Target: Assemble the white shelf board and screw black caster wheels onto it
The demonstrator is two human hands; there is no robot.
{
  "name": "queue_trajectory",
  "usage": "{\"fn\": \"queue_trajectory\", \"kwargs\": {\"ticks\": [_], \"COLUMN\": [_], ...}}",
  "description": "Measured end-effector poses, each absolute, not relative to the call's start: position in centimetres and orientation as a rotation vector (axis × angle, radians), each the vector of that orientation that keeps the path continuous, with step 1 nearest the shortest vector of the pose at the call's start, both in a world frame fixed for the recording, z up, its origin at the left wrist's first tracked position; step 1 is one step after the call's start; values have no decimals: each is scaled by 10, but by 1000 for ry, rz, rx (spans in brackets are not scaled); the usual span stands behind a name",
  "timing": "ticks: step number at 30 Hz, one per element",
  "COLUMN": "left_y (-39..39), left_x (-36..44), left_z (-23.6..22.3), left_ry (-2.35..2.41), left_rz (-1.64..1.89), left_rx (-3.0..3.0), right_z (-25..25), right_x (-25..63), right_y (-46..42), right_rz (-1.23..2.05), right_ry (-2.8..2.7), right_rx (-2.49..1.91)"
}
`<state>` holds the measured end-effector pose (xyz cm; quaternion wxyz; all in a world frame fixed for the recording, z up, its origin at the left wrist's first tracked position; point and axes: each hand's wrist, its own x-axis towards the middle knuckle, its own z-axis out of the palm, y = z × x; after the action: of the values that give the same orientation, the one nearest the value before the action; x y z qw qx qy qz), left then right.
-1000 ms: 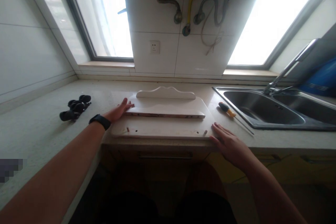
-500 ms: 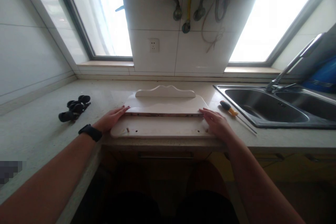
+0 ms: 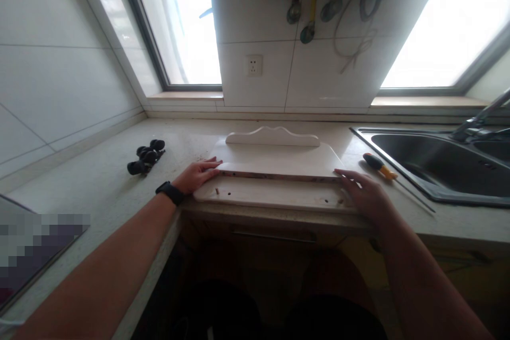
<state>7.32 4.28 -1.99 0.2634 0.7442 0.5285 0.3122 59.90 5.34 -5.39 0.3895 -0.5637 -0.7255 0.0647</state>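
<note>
A white wooden board (image 3: 274, 156) with a wavy-topped strip (image 3: 274, 137) along its far side lies on the counter. Its near edge shows small holes. In front of it is a second white board (image 3: 274, 191) with rounded corners, holes and short wooden dowels (image 3: 217, 191) near its ends. My left hand (image 3: 198, 174), a black watch on its wrist, grips the left end of the wavy-topped board, fingers on top. At the right end, my right hand (image 3: 365, 192) holds the same board with its fingertips; its palm hides the front board's corner.
Right of the boards lies a screwdriver (image 3: 380, 167) with a black and yellow handle, beside the steel sink (image 3: 418, 162). Several black casters (image 3: 147, 155) sit on the counter to the left. Pipes (image 3: 295, 10) and a socket (image 3: 254, 65) are on the tiled wall.
The view has swung left, so everything sits further right in the picture. Both hands stay at the board's ends; the left fingers look a little more bent around the edge.
</note>
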Motion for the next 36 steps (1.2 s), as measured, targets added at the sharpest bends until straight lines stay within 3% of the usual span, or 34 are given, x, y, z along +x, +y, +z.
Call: {"fn": "queue_trajectory", "kwargs": {"ticks": [11,36], "left_y": [42,45], "left_x": [65,47], "left_z": [-22,-21], "left_ry": [1215,1233], "left_rz": [1009,826], "left_rx": [1444,1562], "right_z": [-43,-39], "right_x": [597,607], "right_y": [40,33], "right_rz": [390,737], "right_ry": [-1720,-1661], "right_rx": [-1352,-1321]}}
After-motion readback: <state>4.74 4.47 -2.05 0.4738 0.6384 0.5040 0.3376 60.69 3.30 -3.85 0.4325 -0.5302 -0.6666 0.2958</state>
